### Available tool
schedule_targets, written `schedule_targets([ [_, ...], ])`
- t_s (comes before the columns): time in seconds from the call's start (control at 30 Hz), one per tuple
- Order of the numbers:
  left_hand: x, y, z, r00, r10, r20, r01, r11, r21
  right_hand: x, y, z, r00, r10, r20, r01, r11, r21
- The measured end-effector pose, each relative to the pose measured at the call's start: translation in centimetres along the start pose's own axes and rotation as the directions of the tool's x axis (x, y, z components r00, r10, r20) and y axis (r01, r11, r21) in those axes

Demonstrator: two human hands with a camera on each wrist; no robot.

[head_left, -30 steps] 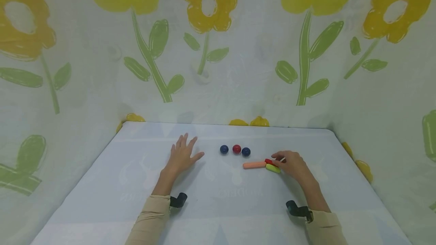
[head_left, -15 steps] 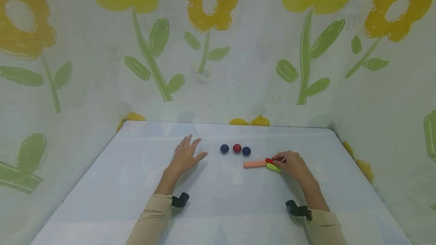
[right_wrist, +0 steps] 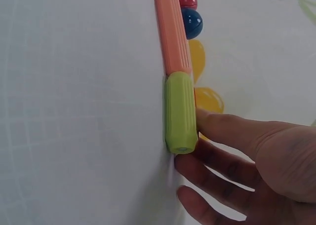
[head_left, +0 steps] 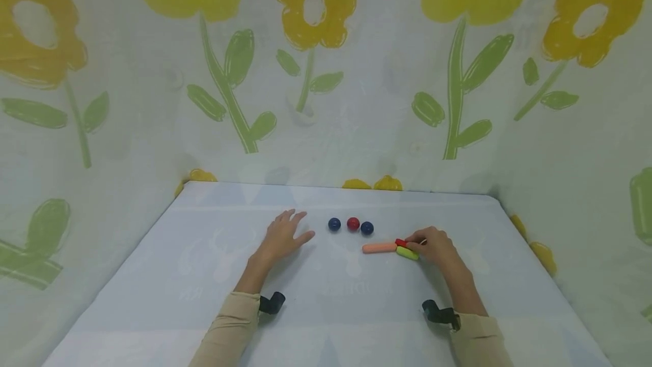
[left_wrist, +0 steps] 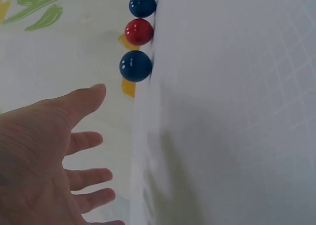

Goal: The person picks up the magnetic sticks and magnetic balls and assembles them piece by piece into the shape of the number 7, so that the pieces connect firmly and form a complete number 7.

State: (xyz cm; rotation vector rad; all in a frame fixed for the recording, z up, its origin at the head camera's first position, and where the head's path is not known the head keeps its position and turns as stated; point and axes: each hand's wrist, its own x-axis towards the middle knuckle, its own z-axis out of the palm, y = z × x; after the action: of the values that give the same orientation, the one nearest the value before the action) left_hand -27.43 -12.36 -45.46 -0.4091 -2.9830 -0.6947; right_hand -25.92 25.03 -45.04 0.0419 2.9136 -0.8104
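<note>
My right hand point(head_left: 437, 245) pinches a short red stick point(head_left: 401, 243) at its right end. Against the red one lies a lime-green ribbed stick point(right_wrist: 181, 114), which hides most of it in the right wrist view. A longer salmon-coloured ribbed stick point(head_left: 379, 248) reaches left from these two, end to end with the green one. My left hand point(head_left: 280, 239) hovers over the table with fingers spread, holding nothing. To its right are a blue ball point(head_left: 334, 224), a red ball point(head_left: 353, 223) and a second blue ball point(head_left: 367, 228), with a gap after the first.
All the pieces lie on a pale, faintly patterned tabletop point(head_left: 326, 310). Behind it and at both sides hangs a white cloth point(head_left: 367, 101) printed with yellow flowers. Each wrist wears a black camera mount, seen at the left cuff point(head_left: 272, 303) and the right cuff point(head_left: 440, 315).
My left hand has moved right and slightly nearer me, closer to the balls. The right hand stays at the red stick with little movement; the balls and sticks lie as before.
</note>
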Motion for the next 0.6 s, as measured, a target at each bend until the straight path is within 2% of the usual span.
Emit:
schedule_targets([
  [0.17, 0.3, 0.4, 0.5, 0.999, -0.041, 0.029, 0.043, 0.997, -0.061, -0.2, -0.3, 0.0, 1.0, -0.016, -0.011, 0.016, 1.0, -0.009],
  [0.3, 0.5, 0.6, 0.9, 0.999, -0.024, 0.024, 0.027, 0.992, -0.124, -0.3, -0.5, 0.0, 1.0, -0.02, -0.017, 0.02, 1.0, -0.023],
  [0.43, 0.6, 0.9, 1.2, 1.0, 0.003, 0.018, 0.0, 0.982, -0.188, -0.2, -0.6, 0.1, 1.0, 0.008, -0.008, -0.008, 1.0, -0.018],
  [0.6, 0.9, 1.2, 1.6, 1.0, 0.011, 0.021, -0.005, 0.966, -0.26, -0.1, -0.5, 0.1, 1.0, 0.014, -0.005, -0.014, 1.0, -0.013],
])
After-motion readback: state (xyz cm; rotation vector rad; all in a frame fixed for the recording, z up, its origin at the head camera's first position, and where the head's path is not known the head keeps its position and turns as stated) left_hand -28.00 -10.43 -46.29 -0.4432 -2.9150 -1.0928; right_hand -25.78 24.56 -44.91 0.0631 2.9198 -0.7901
